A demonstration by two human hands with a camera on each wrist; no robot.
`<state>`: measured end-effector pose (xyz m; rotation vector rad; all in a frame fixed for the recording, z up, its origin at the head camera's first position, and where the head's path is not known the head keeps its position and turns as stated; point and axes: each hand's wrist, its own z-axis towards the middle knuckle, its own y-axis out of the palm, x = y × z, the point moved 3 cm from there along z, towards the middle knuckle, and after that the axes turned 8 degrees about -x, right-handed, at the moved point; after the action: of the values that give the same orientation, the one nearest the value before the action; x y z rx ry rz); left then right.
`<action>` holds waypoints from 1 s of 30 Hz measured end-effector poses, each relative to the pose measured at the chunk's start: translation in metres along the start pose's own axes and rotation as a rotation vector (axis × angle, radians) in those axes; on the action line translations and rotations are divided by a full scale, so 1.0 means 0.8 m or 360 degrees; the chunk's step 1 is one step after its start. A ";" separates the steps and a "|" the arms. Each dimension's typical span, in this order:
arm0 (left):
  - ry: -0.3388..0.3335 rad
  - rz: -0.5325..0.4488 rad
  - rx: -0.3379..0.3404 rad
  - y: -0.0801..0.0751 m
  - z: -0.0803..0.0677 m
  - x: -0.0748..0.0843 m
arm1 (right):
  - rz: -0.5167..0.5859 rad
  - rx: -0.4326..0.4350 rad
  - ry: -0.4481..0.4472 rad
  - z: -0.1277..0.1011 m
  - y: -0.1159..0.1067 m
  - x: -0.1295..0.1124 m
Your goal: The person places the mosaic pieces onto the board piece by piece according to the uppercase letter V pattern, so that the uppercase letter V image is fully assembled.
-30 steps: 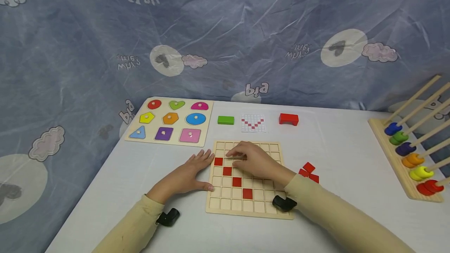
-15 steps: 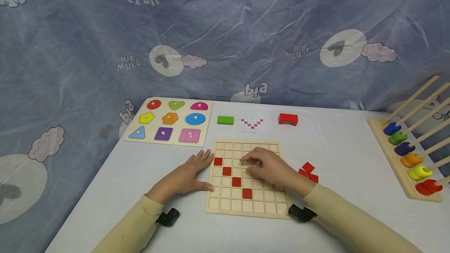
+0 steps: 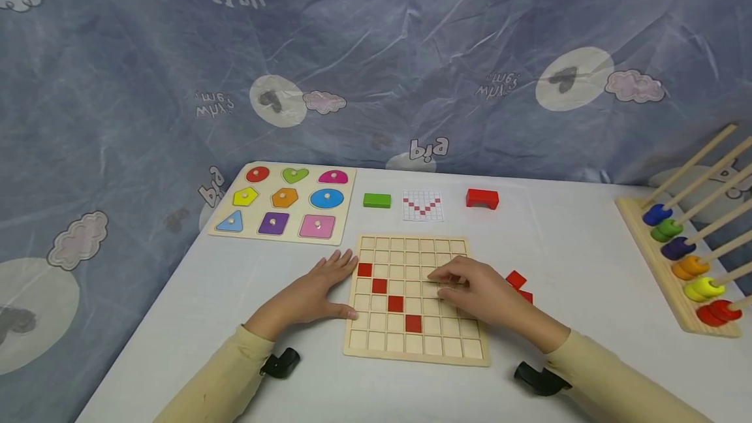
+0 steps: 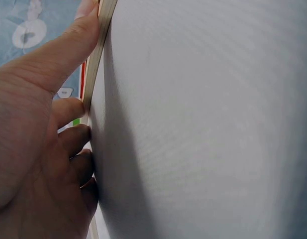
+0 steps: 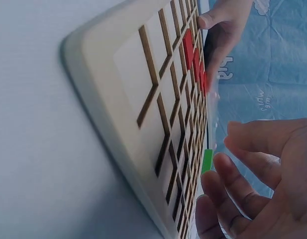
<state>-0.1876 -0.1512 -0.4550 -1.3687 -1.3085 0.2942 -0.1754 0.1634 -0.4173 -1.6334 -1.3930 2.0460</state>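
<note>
A wooden grid board (image 3: 376, 343) lies on the white table, with several red square tiles (image 3: 395, 303) set in a diagonal from upper left to lower middle. My left hand (image 3: 317, 289) lies flat on the table, its straight fingers pressed against the board's left edge (image 4: 96, 64). My right hand (image 3: 472, 289) hovers over the right part of the board (image 5: 143, 114), its fingers (image 5: 243, 169) loosely curled and holding nothing. A few loose red tiles (image 3: 517, 279) lie on the table just right of that hand.
Behind the grid stand a shape puzzle board (image 3: 284, 204), a green block (image 3: 376, 200), a pattern card (image 3: 422, 205) and a red arch block (image 3: 482, 198). A ring rack with coloured rings (image 3: 687, 260) stands at the right edge. A blue printed cloth hangs behind.
My right hand has drawn back from the board's upper middle to its right side, toward the loose red tiles. The left hand and the tiles on the board have not moved.
</note>
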 end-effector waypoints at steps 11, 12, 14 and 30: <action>0.0003 0.0003 -0.0011 0.000 0.001 0.000 | -0.0132 0.0145 0.0029 -0.037 -0.018 0.020; 0.0009 0.0002 -0.0009 0.000 0.002 0.000 | -0.0140 0.0150 0.0030 -0.040 -0.020 0.022; 0.0017 0.0000 -0.0006 0.000 0.002 0.000 | -0.0159 0.0165 0.0040 -0.046 -0.023 0.027; 0.0018 -0.0008 0.0006 0.000 0.002 -0.001 | -0.0376 0.0282 0.0213 -0.078 -0.041 0.073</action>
<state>-0.1889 -0.1512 -0.4561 -1.3621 -1.3011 0.2852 -0.1587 0.2522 -0.4296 -1.4299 -1.2535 1.8340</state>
